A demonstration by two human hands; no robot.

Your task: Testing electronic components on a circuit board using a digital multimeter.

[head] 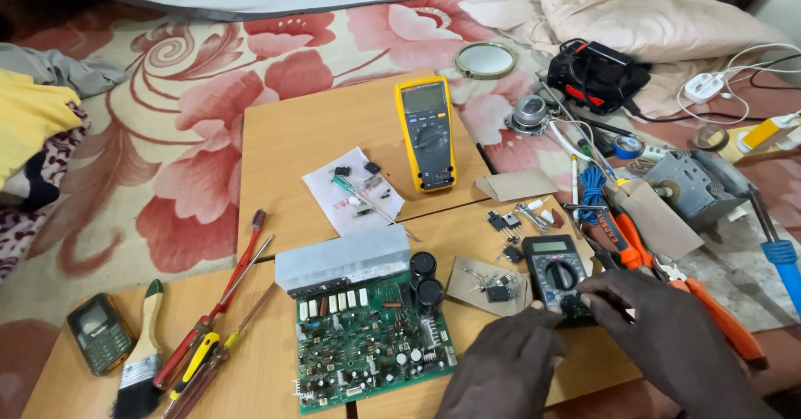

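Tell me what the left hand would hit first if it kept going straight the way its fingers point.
The left hand points up and right, fingertips at the small black multimeter. That meter comes first; it looks already touched, though depth is unclear.

We note grey rectangular screen [424,97] atop yellow-and-grey handheld multimeter [426,133], lying flat on upper wooden board, well apart from hands. We see small pale rectangular screen [550,246] on smaller black multimeter [557,279], lower right, touched by both hands. Old green mobile phone [100,332] at lower left shows dull greyish screen [92,320]. White paper sheet [352,190] with reddish marks lies beside yellow meter.
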